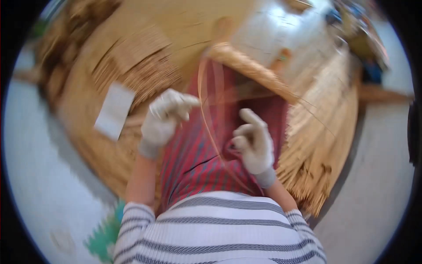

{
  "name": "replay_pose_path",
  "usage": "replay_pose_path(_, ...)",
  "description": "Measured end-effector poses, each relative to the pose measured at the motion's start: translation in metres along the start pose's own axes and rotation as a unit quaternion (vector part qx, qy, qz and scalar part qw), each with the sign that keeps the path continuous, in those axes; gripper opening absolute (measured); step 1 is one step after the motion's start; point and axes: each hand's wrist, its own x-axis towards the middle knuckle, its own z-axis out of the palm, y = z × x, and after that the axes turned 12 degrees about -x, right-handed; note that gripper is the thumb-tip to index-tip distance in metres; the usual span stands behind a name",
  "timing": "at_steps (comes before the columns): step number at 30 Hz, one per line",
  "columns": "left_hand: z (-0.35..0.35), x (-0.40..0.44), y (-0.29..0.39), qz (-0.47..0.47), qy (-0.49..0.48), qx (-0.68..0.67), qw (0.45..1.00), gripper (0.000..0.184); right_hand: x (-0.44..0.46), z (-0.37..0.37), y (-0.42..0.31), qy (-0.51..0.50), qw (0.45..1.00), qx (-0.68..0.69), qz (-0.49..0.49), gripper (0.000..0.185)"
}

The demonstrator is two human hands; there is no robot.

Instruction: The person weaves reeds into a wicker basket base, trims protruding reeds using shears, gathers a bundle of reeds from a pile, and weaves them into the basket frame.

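Observation:
My left hand [165,114], in a white glove, is closed, with its fingertips pinching a thin tan strip [206,121]. The strip looks like split bamboo or cane and bows down across my lap toward my right wrist. My right hand [255,143], also gloved in white, is held over my lap with its index finger raised and the other fingers loosely bent apart. I see nothing held in it. Under both hands lies a red and grey striped cloth [187,158]. A straw-coloured roll or bar [250,68] crosses just beyond my hands. Motion blurs the view.
Stacked thin tan strips [154,72] lie to the left beside a white sheet [114,111]. More long strips [316,145] spread out at the right. A green item [103,237] is on the floor at lower left. Assorted objects [360,35] stand at upper right.

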Motion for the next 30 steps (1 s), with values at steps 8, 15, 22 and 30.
replay_pose_path(8, 0.176, 0.099, -0.005, 0.112, -0.281, 0.107, 0.947, 0.017, -0.026, -0.125, 0.052, 0.271, 0.877, 0.380, -0.111, 0.016)
replay_pose_path(15, 0.236, 0.104, -0.050, 0.065, -0.243, 0.432, 0.866, 0.044, -0.042, -0.193, 0.097, 0.520, 0.821, 0.233, -0.026, 0.009)
replay_pose_path(22, 0.236, 0.107, -0.077, 0.186, -0.280, 0.337, 0.880, 0.015, -0.032, -0.139, 0.113, 0.450, 0.864, 0.211, 0.082, 0.008)
replay_pose_path(30, 0.217, 0.104, -0.058, 0.209, -0.234, 0.194, 0.929, 0.021, -0.022, -0.132, 0.110, 0.428, 0.895, 0.116, 0.054, 0.010)
